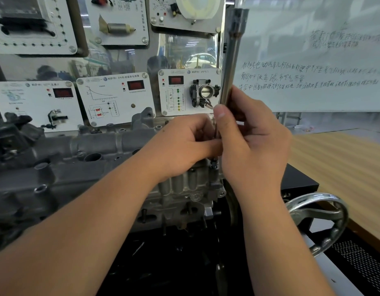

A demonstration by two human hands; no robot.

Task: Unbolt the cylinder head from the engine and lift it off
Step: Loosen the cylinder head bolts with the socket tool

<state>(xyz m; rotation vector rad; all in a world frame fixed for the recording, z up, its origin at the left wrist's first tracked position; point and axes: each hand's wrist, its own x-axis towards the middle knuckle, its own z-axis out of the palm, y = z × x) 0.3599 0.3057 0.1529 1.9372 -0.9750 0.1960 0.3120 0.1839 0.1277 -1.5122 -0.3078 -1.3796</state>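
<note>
The right hand (252, 144) grips a long steel extension bar (231, 60) that stands almost upright, thumb pressed along its shaft; the left hand (184, 144), just beside it, pinches the thin lower end of the same tool (216, 131), steadying it over the end of the cylinder head (112, 144); that head sits bolted on the engine (180, 199), spreading left of and beneath both hands. To do this well, I judge the tip should seat squarely and fully in the bolt before any torque, with the bar kept in line with the bolt; the bolt itself is hidden by the fingers. Behind the hands, a training panel (189, 91) carries a VW badge and a throttle body; the whiteboard (313, 77) bears handwritten Chinese, too blurred to read with confidence.
</note>
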